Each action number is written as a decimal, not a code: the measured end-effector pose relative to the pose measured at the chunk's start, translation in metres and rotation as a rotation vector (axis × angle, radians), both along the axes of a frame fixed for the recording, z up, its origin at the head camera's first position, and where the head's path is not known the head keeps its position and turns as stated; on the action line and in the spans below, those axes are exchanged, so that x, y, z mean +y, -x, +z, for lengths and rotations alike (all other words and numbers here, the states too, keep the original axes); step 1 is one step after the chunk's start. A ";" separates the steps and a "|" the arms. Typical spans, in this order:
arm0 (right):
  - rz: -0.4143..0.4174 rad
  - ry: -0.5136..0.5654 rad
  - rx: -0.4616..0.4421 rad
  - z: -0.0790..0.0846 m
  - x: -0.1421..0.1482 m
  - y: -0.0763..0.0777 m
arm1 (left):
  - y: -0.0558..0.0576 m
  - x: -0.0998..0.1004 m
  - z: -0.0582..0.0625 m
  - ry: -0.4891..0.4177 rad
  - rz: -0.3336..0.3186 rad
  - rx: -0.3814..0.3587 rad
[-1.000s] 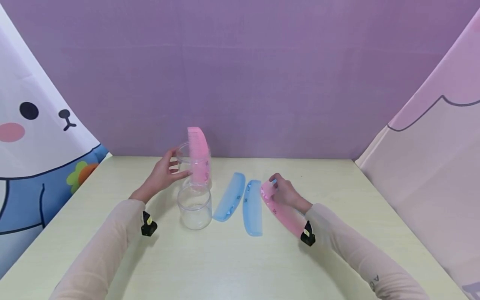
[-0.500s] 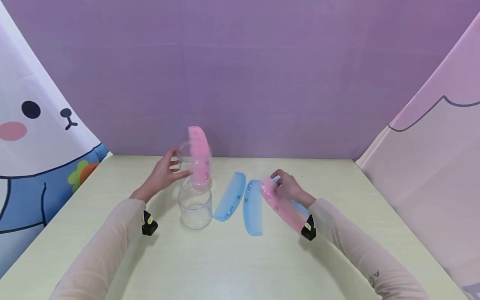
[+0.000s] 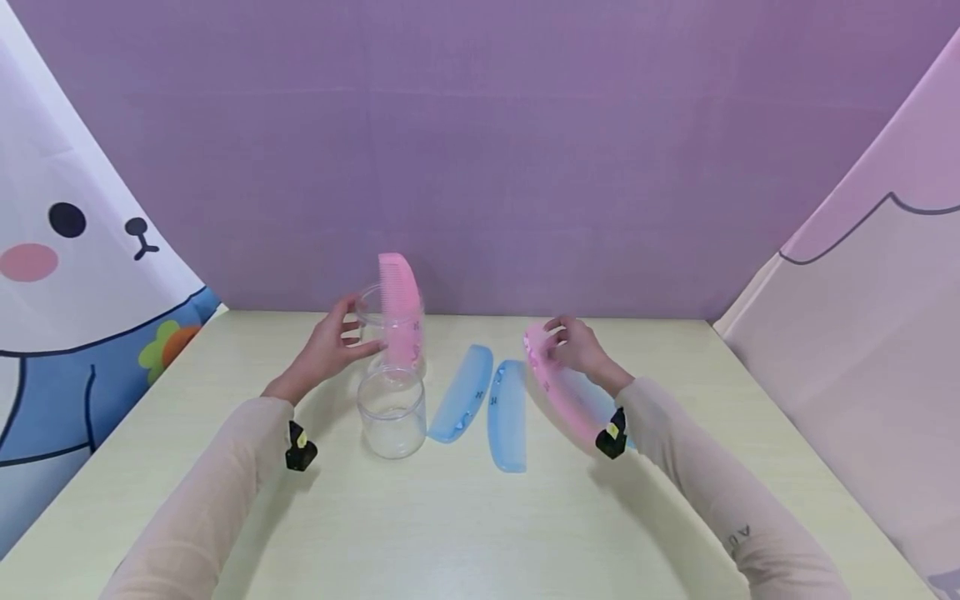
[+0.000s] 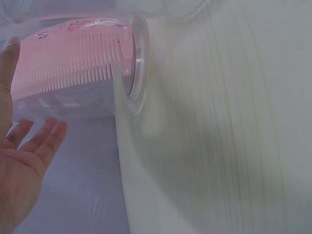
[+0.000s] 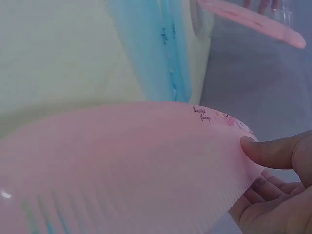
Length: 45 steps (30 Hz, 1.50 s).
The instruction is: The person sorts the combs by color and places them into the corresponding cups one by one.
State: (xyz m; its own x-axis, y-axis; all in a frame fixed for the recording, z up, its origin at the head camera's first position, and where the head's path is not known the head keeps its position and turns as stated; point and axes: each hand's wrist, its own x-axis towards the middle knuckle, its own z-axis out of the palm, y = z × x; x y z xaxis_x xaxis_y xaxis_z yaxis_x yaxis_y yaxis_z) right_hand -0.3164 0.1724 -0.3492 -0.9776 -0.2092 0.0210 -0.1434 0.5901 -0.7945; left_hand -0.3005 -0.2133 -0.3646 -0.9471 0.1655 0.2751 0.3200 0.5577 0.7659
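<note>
My right hand pinches a pink comb near one end, thumb on its face in the right wrist view. That comb slants above the table, with part of a blue comb showing beneath it. My left hand holds the farther clear cup, thumb on the near side and fingers round the back. Inside this cup a second pink comb stands upright, its upper half above the rim; the left wrist view shows its teeth through the clear wall.
Close in front of the held cup stands another clear cup with nothing in it. Two blue combs lie side by side between the cups and my right hand. A purple backdrop rises behind the table's far edge.
My right hand has lifted the pink comb and shifted slightly away from me, so more of the blue comb under it shows. The left hand keeps its place at the cup.
</note>
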 end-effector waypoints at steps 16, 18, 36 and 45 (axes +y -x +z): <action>-0.057 0.237 0.033 0.024 -0.015 0.019 | -0.001 0.000 0.002 0.003 0.016 -0.033; -0.066 0.253 0.046 0.026 -0.018 0.021 | -0.001 0.000 0.002 0.006 0.020 -0.039; -0.093 0.329 0.205 0.045 -0.056 0.030 | 0.000 0.000 0.002 0.013 0.019 -0.031; -0.068 0.392 0.248 0.057 -0.073 0.036 | 0.000 0.000 0.002 0.012 0.013 -0.022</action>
State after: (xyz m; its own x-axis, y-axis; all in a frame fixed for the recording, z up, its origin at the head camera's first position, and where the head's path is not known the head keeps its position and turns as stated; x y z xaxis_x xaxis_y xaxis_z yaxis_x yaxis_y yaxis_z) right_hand -0.3528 0.0991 -0.2917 -0.9444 -0.0748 0.3202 -0.3284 0.2667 -0.9061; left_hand -0.3002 -0.2137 -0.3627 -0.9550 0.1558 0.2522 0.2954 0.5709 0.7661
